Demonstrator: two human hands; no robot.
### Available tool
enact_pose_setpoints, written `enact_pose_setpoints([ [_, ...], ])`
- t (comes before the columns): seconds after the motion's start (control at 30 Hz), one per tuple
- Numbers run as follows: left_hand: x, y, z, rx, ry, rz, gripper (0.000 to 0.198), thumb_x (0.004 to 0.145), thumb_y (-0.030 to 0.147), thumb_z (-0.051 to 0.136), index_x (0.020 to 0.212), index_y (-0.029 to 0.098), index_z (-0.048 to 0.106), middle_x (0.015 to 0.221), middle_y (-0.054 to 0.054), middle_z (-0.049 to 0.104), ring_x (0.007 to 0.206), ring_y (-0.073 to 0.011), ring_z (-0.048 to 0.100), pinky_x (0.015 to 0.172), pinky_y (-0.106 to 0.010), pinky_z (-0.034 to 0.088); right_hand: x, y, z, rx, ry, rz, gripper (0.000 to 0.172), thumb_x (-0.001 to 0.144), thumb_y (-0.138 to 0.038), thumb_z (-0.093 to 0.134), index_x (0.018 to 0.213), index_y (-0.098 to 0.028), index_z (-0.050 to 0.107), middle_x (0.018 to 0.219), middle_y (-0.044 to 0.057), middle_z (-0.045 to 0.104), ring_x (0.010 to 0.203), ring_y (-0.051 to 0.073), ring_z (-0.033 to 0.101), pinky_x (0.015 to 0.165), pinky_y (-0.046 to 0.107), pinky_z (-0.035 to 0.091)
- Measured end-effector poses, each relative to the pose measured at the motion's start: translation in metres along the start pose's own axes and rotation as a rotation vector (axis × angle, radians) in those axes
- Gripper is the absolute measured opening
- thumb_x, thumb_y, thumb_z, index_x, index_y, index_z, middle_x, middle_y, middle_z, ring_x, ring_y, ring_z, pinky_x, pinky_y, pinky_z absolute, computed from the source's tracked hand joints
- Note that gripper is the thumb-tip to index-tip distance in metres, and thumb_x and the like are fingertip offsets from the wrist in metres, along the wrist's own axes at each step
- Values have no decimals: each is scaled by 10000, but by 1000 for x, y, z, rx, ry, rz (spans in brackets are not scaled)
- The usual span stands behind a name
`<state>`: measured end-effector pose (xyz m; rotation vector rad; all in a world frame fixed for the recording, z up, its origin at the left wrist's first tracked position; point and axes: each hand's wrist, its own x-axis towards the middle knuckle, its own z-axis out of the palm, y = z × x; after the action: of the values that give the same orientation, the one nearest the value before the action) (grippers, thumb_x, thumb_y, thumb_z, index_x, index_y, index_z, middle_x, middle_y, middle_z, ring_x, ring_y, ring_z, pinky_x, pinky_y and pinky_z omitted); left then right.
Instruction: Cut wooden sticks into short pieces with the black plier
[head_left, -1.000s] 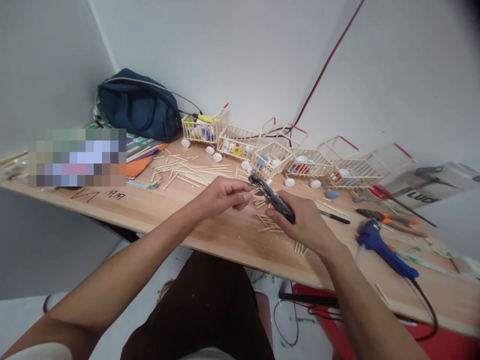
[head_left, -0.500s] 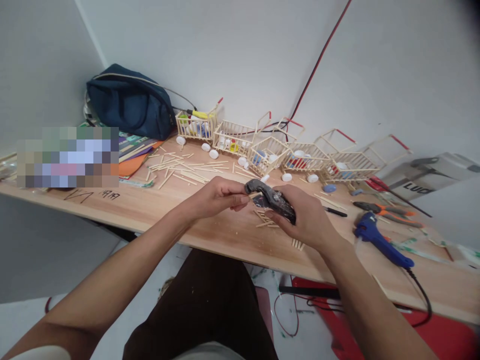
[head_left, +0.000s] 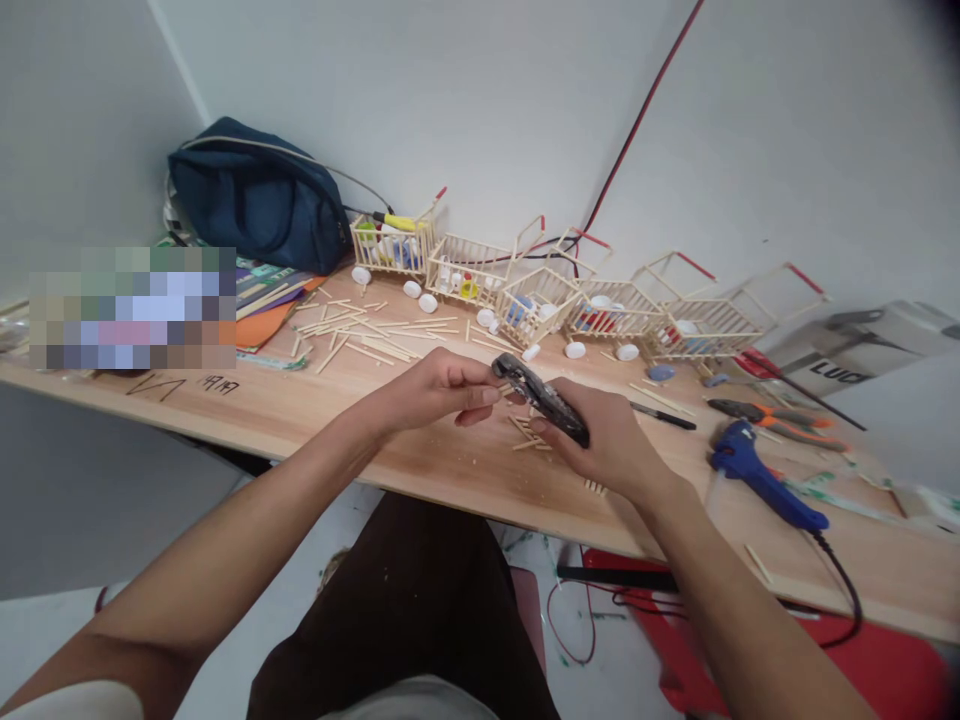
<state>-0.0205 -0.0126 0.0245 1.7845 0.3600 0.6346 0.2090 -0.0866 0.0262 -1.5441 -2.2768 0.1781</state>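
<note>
My left hand (head_left: pixel 450 388) is closed in a pinch at the jaw end of a dark hand-held cutter (head_left: pixel 544 398), on a thin wooden stick whose tip barely shows by the jaw. The cutter's handles are wrapped by my right hand (head_left: pixel 600 430) and lie close together. Beneath the cutter, short cut sticks (head_left: pixel 529 435) lie on the wooden table (head_left: pixel 450 470). A few more short pieces (head_left: pixel 595 487) rest partly hidden under my right wrist. Farther left is a scattered pile of longer sticks (head_left: pixel 367 335).
Several miniature stick-built shopping carts (head_left: pixel 465 268) with red handles line the wall. A blue glue gun (head_left: pixel 765 480), orange-handled pliers (head_left: pixel 787 422) and a black pen (head_left: pixel 664 415) lie right. A blue bag (head_left: pixel 259 200) stands back left. A red chair (head_left: pixel 712 650) is below the table.
The cutter's handles have closed together in my right hand, and the tool has turned slightly. My left hand stays pinched at its jaw. The view has shifted a little.
</note>
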Motion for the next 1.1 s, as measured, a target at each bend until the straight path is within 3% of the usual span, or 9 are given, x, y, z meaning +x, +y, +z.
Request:
enact_pose_setpoints([
  [0.33, 3, -11, -2, -215, -18, -85, 341, 837, 417, 630, 914, 92, 699, 531, 9, 512, 477, -84, 420, 511, -230, 319, 1, -5, 4, 100, -62, 64, 351, 917, -482, 442, 912, -179, 620, 755, 40, 644, 652, 176, 541, 621, 282, 368],
  [0.53, 3, -13, -4, -275, -7, -94, 355, 829, 414, 639, 911, 73, 695, 513, 12, 503, 454, -78, 407, 493, -230, 295, 3, -9, -1, 140, -108, 81, 462, 934, -536, 405, 1051, -177, 671, 845, 58, 688, 723, 199, 584, 667, 293, 401],
  [0.93, 3, -12, -6, -203, 44, -90, 350, 837, 418, 615, 765, 77, 634, 506, 20, 494, 463, -70, 403, 486, -211, 276, 10, -11, 2, -20, -61, 91, 546, 941, -558, 357, 1153, -180, 689, 614, 15, 584, 552, 163, 488, 584, 276, 339],
  [1.1, 3, -11, -6, -199, 81, -116, 339, 856, 385, 585, 871, 54, 658, 485, 32, 484, 454, -67, 397, 487, -206, 278, 14, -13, 3, -32, -51, 112, 567, 922, -584, 361, 972, -147, 720, 574, 15, 542, 520, 144, 440, 556, 272, 304],
])
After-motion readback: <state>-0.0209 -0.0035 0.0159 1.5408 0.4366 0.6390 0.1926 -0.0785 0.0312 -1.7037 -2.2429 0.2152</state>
